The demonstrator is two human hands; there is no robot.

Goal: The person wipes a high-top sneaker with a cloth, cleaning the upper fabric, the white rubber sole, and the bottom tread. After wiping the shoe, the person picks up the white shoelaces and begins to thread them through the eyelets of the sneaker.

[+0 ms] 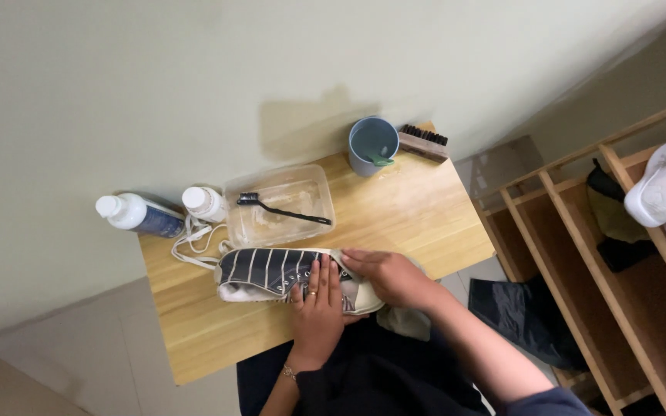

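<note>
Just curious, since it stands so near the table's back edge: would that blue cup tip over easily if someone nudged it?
Probably not easily: the blue cup stands upright and looks squat and wide. It seems light plastic, so a push would likely slide it across the smooth wooden table. The brush beside it might block it.
</note>
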